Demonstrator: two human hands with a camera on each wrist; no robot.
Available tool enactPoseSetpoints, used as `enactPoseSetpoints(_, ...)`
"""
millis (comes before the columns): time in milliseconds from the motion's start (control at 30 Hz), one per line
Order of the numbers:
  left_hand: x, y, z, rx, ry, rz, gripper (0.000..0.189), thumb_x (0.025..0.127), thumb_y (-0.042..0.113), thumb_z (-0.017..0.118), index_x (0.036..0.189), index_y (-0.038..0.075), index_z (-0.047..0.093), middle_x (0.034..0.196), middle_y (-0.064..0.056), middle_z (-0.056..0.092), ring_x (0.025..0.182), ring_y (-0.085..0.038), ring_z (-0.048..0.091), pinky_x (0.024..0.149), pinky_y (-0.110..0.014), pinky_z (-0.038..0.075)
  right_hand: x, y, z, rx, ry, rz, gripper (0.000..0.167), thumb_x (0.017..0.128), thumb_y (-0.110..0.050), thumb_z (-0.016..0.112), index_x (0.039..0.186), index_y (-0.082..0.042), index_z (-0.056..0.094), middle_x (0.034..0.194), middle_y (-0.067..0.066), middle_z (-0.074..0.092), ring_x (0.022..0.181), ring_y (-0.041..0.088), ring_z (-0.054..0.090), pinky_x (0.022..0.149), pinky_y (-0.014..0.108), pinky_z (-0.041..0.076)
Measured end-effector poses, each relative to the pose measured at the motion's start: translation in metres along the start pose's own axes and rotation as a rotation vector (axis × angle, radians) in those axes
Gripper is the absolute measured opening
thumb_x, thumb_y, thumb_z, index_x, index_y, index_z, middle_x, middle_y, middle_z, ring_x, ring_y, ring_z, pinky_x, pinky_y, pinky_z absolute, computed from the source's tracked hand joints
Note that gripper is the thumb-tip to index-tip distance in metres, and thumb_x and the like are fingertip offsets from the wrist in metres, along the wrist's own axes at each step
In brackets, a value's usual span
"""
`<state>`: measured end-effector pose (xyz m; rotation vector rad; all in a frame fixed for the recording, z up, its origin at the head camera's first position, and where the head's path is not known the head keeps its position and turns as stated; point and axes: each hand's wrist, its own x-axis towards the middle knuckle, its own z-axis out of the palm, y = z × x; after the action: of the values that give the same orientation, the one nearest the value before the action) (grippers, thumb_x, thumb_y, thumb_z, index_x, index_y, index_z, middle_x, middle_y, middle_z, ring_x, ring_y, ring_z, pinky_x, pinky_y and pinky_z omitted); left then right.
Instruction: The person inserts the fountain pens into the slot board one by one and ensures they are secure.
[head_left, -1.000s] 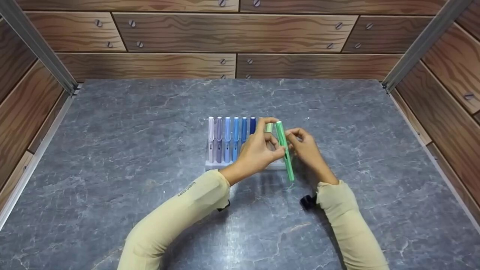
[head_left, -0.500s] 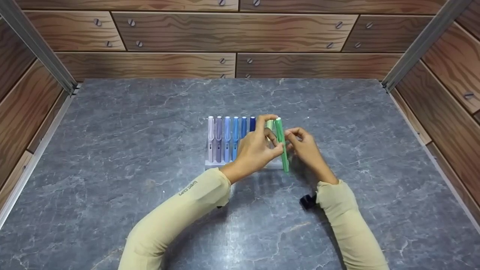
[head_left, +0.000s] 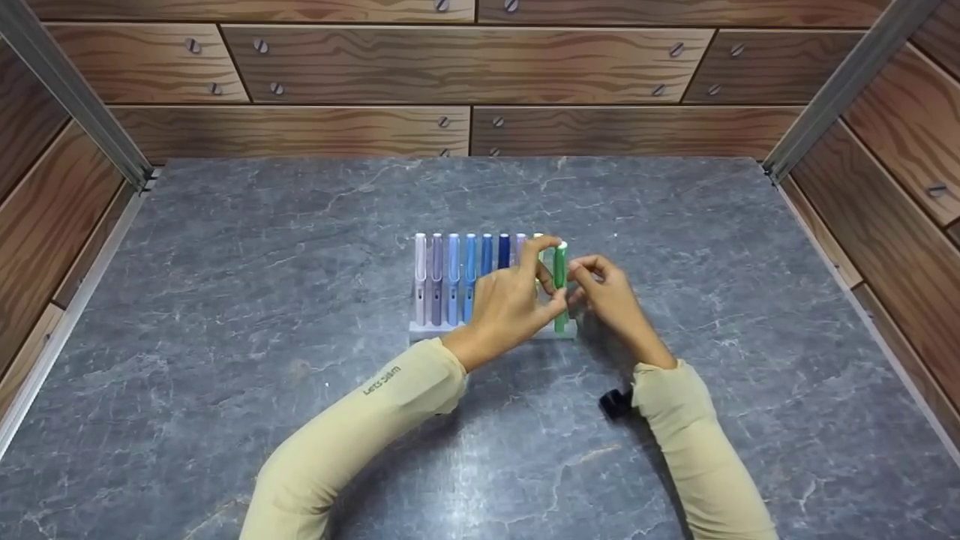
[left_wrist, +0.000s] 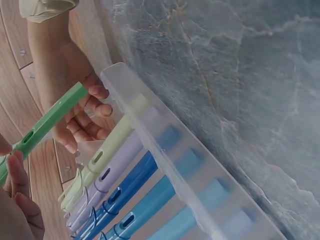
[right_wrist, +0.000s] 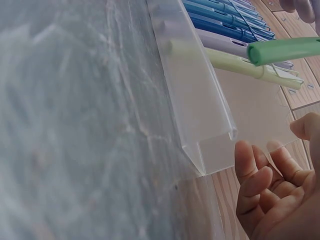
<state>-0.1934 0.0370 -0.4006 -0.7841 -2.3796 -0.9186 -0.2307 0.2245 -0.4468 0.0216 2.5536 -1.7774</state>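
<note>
My left hand (head_left: 510,304) pinches a green pen (head_left: 561,264) near its middle, with the index finger bent over its white top. The pen stands almost upright in front of the right end of a clear plastic pen stand (head_left: 435,329). In the right wrist view, the lower end of the green pen (right_wrist: 285,50) hangs clear of the front lip. My right hand (head_left: 611,300) holds the stand's right edge with curled fingers; its fingertips (right_wrist: 245,152) are at the clear panel. Several pens, lilac, purple, blue and pale green (left_wrist: 117,137), lean side by side in the stand.
A grey marbled tabletop (head_left: 300,240) lies under everything. Wood-patterned panels (head_left: 465,67) close off the back and sides, with metal posts (head_left: 814,97) at the corners. A small black device (head_left: 615,405) sits at my right cuff.
The green pen has moved up and back toward the stand's right end and has turned from a slant to nearly upright. My right hand has stayed where it was.
</note>
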Motion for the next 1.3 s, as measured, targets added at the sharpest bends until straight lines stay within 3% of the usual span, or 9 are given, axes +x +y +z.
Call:
enactPoseSetpoints(267,-0.002,-0.005,0.008,0.161,0.095,0.107,0.056,0.078,0.02,0.071,0.125,0.018,0.04,0.071,0.011,0.068,0.046,-0.008,0.048,0.041,-0.021,0.035,0.001,0.002,0.0,-0.023,0.004,-0.014,0.032,0.099,-0.025,0.052,0.114,0.003,0.055,0.101,0.01,0.062,0.061,0.006,0.062,0.053,0.019,0.044)
enactPoseSetpoints(467,0.0,-0.007,0.011,0.214,0.121,0.134,0.055,0.078,0.021,0.071,0.125,0.017,0.042,0.07,0.009,0.066,0.047,-0.009,0.048,0.043,-0.022,0.037,0.0,0.001,0.0,-0.027,0.008,-0.003,0.035,0.099,-0.03,0.052,0.114,0.002,0.056,0.103,0.011,0.061,0.064,0.009,0.063,0.054,0.02,0.046)
enactPoseSetpoints(667,0.0,-0.008,0.013,0.233,0.079,0.104,0.054,0.079,0.024,0.071,0.125,0.017,0.043,0.066,0.007,0.064,0.046,-0.01,0.048,0.042,-0.023,0.037,0.0,0.0,0.0,-0.032,-0.003,0.014,0.038,0.099,-0.032,0.052,0.116,0.001,0.055,0.107,0.013,0.062,0.066,0.009,0.063,0.055,0.022,0.046)
enactPoseSetpoints(900,0.0,-0.009,0.015,0.233,0.014,0.066,0.053,0.08,0.027,0.07,0.126,0.019,0.043,0.059,0.005,0.061,0.044,-0.012,0.048,0.039,-0.025,0.037,0.0,-0.001,0.001,-0.001,0.014,0.016,0.03,0.098,-0.022,0.052,0.113,0.004,0.056,0.097,0.007,0.061,0.061,0.008,0.062,0.052,0.02,0.045)
enactPoseSetpoints(1300,0.002,-0.009,0.017,0.217,-0.093,-0.002,0.053,0.081,0.026,0.067,0.127,0.02,0.042,0.063,0.005,0.063,0.044,-0.011,0.048,0.039,-0.027,0.039,0.001,-0.001,0.002,0.014,0.013,0.006,0.031,0.099,-0.02,0.052,0.114,0.007,0.055,0.104,0.019,0.063,0.059,0.008,0.061,0.048,0.018,0.041)
